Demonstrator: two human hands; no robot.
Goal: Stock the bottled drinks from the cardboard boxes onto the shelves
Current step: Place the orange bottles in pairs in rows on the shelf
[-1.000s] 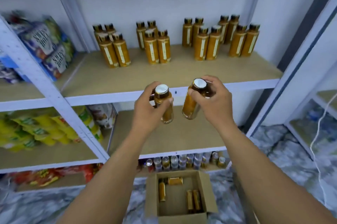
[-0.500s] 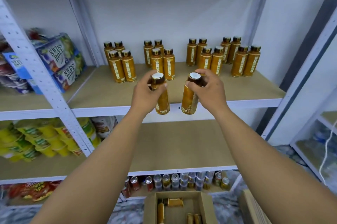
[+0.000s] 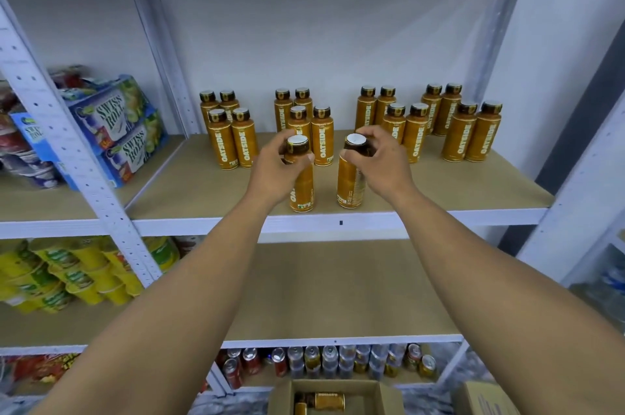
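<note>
My left hand grips the neck of an orange bottle with a white cap. My right hand grips the neck of a second orange bottle. Both bottles stand upright near the front edge of the tan shelf, a short gap between them. Behind them, several matching bottles stand in small groups toward the back. An open cardboard box on the floor below holds more bottles lying on their sides.
White metal uprights frame the shelf bay. Blue Swiss roll packs sit on the left shelf, yellow cups below them. Cans line the bottom shelf. A second box is at the lower right.
Both hands rose from below the shelf edge and moved forward, bringing the two bottles up and onto the front of the shelf. The view tilted upward.
</note>
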